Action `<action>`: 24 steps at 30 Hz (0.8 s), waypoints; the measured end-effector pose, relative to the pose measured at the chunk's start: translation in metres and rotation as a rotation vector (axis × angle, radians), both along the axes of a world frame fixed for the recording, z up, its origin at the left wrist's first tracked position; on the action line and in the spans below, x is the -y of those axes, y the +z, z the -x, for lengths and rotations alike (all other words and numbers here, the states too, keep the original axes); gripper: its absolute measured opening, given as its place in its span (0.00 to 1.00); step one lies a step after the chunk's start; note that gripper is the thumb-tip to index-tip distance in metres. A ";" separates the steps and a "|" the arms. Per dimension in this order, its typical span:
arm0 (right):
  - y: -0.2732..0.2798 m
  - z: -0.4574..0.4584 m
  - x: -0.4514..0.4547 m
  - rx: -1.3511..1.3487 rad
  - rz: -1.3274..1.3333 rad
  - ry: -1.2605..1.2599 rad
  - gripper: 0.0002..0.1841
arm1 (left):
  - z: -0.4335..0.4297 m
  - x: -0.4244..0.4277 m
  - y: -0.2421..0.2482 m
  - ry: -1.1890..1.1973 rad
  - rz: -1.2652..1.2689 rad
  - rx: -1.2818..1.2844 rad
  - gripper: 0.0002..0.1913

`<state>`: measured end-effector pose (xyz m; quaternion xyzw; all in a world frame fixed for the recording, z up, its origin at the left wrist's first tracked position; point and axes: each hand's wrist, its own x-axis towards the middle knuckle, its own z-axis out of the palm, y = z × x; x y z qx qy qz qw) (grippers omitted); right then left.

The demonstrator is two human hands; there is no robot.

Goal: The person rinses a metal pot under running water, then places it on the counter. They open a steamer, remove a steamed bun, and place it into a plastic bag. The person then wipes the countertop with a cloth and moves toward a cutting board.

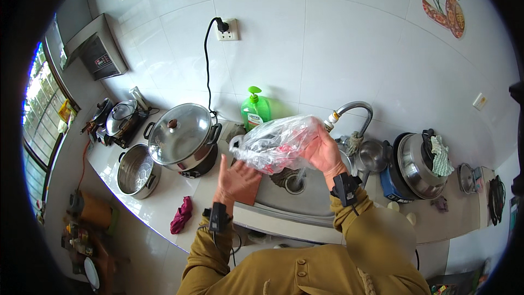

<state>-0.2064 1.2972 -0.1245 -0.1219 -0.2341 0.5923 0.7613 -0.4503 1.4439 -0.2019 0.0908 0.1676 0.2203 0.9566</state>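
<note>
A clear plastic bag with red printing (274,145) is held up above the sink. My right hand (325,151) grips its right end, the film partly covering the fingers. My left hand (237,180) is open, palm up with fingers spread, just below the bag's left end; whether the fingertips touch it I cannot tell. Beneath the bag lies the stainless steel sink (313,205) with its round drain (294,183). What looks like a streak of water shows by the drain. A brown board (249,190) stands at the sink's left side, partly behind my left hand.
Left of the sink are a lidded electric pot (180,135), a steel pot (137,172) and a maroon cloth (181,215). Behind the bag stand a green pump bottle (254,110) and a curved faucet (358,106). Stacked steel basins (417,168) sit to the right.
</note>
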 end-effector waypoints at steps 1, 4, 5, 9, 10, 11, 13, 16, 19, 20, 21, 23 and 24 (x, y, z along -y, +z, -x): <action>0.001 0.004 0.001 0.001 -0.013 -0.017 0.17 | -0.001 0.013 0.006 -0.037 0.086 -0.085 0.42; -0.007 0.011 0.003 0.144 -0.041 -0.051 0.17 | -0.016 0.047 0.036 -0.080 0.077 -0.238 0.42; -0.009 0.013 0.007 0.198 -0.032 -0.066 0.17 | -0.024 0.050 0.037 -0.140 0.007 -0.190 0.42; -0.015 0.038 0.016 0.343 -0.029 0.007 0.19 | -0.047 0.044 0.022 -0.143 0.062 -0.110 0.28; -0.009 0.044 0.016 0.355 -0.016 -0.018 0.21 | -0.052 0.030 -0.005 -0.093 0.158 -0.041 0.25; -0.008 0.046 0.014 0.366 0.002 -0.050 0.24 | -0.056 0.022 -0.022 -0.051 0.256 0.026 0.23; -0.006 0.035 0.023 0.540 0.122 -0.172 0.32 | -0.060 0.035 -0.004 0.024 0.235 0.025 0.23; -0.016 0.019 0.030 0.911 0.337 -0.193 0.54 | -0.049 0.043 0.006 -0.064 0.193 0.468 0.28; -0.037 0.032 0.048 0.933 0.460 0.038 0.52 | -0.053 0.042 0.027 -0.026 0.214 0.570 0.29; -0.043 0.041 0.050 0.997 0.423 0.022 0.50 | -0.056 0.039 0.027 -0.006 0.219 0.582 0.30; -0.050 0.050 0.051 1.060 0.391 0.004 0.48 | -0.059 0.038 0.032 -0.019 0.166 0.613 0.30; -0.056 0.067 0.055 1.111 0.456 -0.033 0.42 | -0.064 0.038 0.046 -0.044 0.066 0.670 0.31; -0.050 0.076 0.059 1.101 0.550 -0.054 0.38 | -0.066 0.040 0.057 0.020 0.132 0.646 0.31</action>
